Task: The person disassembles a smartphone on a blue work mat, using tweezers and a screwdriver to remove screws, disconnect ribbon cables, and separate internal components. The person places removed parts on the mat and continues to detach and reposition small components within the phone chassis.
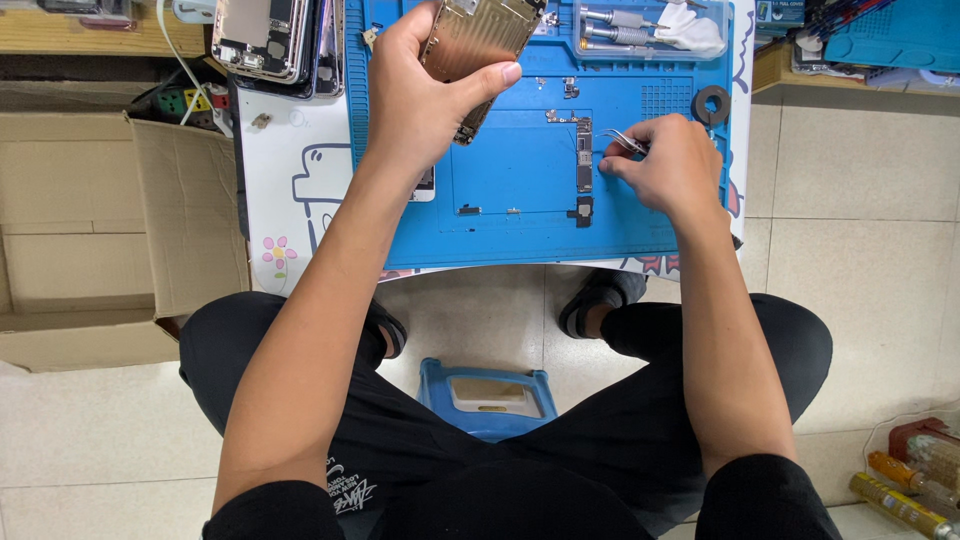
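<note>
My left hand (425,85) holds up a gold-coloured phone rear housing (478,35), tilted, above the blue work mat (520,215). My right hand (665,165) grips thin metal tweezers (622,140), their tips pointing left toward a narrow phone logic board (584,160) that lies on the mat. Small loose parts (468,209) and a little black piece (584,210) rest on the mat below the board.
Opened phone bodies (265,40) lie at the table's top left. A clear tray with screwdrivers (620,30) and a black ring (711,104) sit at the mat's far right. An open cardboard box (100,220) stands left; a blue stool (488,395) is between my knees.
</note>
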